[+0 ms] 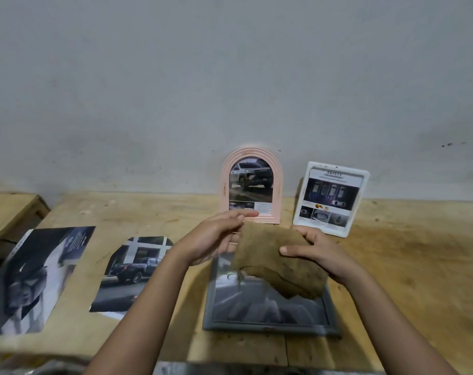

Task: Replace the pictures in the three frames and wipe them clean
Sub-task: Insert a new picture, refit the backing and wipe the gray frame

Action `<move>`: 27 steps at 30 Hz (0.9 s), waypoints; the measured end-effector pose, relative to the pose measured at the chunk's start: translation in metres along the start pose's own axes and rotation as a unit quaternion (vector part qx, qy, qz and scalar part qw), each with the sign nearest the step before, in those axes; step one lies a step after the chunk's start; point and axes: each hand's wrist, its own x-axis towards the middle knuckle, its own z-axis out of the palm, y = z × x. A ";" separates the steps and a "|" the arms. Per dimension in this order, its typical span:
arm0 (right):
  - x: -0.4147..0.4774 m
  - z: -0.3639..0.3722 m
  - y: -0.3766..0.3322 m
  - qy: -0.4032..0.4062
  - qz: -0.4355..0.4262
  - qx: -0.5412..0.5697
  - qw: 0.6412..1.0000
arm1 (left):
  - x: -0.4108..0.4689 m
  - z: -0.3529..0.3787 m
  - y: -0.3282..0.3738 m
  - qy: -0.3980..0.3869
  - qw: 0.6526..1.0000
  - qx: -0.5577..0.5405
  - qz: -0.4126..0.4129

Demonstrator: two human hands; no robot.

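A brown cloth (276, 262) hangs between both hands above a grey picture frame (268, 326) that lies flat on the wooden table (406, 266). My left hand (213, 236) pinches the cloth's top left edge. My right hand (314, 250) grips its right side, thumb on top. The cloth's lower part drapes onto the grey frame's glass and hides its upper half. A pink arched frame (250, 185) with a car picture stands against the wall behind. To its right stands a white frame (331, 198) with a safety sheet.
Two loose pictures lie on the table at the left: a dark truck photo (130, 274) and a larger grey print (38, 277) near the front edge. A second wooden surface (10, 212) sits at the far left. The grey wall (230, 77) backs the table.
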 end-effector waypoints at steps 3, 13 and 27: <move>0.001 -0.001 0.011 -0.043 0.046 0.051 0.997 | 0.002 0.011 -0.022 0.038 0.995 0.085 0.039; -0.007 0.022 0.074 -0.135 0.301 0.355 0.875 | 0.005 0.027 -0.062 0.151 0.985 0.078 0.031; 0.131 0.058 0.097 -0.142 -0.154 -0.370 0.905 | -0.028 0.029 -0.229 0.603 0.771 0.129 -0.162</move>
